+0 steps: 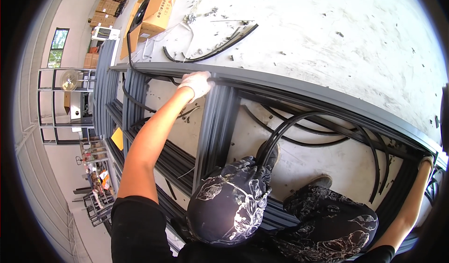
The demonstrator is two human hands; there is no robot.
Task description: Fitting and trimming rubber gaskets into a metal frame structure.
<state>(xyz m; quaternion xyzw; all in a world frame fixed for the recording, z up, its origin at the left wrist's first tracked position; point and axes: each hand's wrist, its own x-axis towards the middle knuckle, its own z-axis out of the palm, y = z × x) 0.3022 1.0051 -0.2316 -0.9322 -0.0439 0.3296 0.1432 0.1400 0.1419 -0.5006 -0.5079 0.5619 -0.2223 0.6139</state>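
A long dark grey metal frame (217,122) lies across the view in front of me. At its far rail, my left hand (196,84), in a pale glove, is closed on a black rubber strip (227,81), which runs rightward along the rail. My right hand (425,162), also gloved, is at the frame's right-hand corner; its fingers are too small and partly hidden to read. Black strip (299,116) loops over the inside of the frame near my knee, and several loose lengths hang or lie within the opening.
An open cardboard box (156,12) holds a coil of black strip (140,12), with a length trailing to the frame. A curved strip (220,50) and small scraps lie on the pale floor (374,43). Stacked grey profiles (105,80), a metal rack (56,106) and cartons (105,10) stand left.
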